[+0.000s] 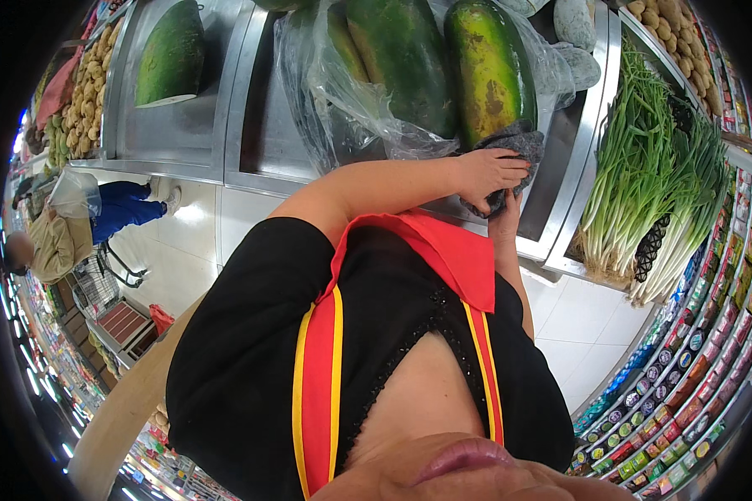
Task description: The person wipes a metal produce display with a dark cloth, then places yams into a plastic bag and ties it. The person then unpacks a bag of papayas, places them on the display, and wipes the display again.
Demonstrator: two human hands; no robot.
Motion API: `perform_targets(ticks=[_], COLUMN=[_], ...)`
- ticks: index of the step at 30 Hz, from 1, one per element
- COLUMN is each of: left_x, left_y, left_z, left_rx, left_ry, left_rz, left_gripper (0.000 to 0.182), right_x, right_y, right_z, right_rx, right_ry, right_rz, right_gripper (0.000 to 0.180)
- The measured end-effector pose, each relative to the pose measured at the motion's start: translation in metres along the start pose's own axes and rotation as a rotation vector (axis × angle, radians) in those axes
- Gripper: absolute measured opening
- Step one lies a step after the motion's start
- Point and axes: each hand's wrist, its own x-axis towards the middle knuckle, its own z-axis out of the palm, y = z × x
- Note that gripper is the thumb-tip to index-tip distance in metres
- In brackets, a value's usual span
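Note:
A dark grey cloth (520, 147) is bunched against the near end of a large green and yellow gourd or melon (489, 75). My left hand (492, 177) reaches across from the left and grips the cloth from above, thumb towards my body. Just below it, my right hand (506, 216) holds the cloth's lower part; its fingers are partly hidden. Left of the yellowish melon lies a dark green melon (407, 69), with clear plastic film (376, 119) spread around it and over others.
A cut melon (172, 56) lies on the metal display counter (163, 138) at left. Green onions (639, 169) and potatoes (670, 28) are at right, pale grey gourds (576, 66) behind. A person (62, 232) with a shopping cart (97, 285) stands at far left. Packed shelves (677, 388) curve along the right.

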Motion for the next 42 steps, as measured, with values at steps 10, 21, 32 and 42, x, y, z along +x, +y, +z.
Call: perform_targets(ticks=[10,21,32,42], left_x=[-0.012,0.021,0.001,-0.055], left_y=[-0.005,-0.221,-0.166,0.038], left_z=[-0.057,-0.039,-0.011,0.059], left_rx=[-0.126,0.136,-0.135,-0.292], left_ry=[0.394,0.602,0.870,0.346], left_rz=[-0.213,-0.999,-0.820,-0.495], left_gripper=[0.029,0.044,0.049,0.075], right_x=[-0.040,0.299,0.232,-0.027], right_y=[-0.083,-0.119,-0.136,-0.040], right_z=[0.098,0.282,0.220,0.047], right_rx=[-0.934,-1.762,-1.506,-1.660], right_ry=[0.105,-0.469,-0.637,-0.146], right_rz=[-0.779,-0.868,-1.121,-1.036], right_gripper=[0.047,0.049,0.036,0.061])
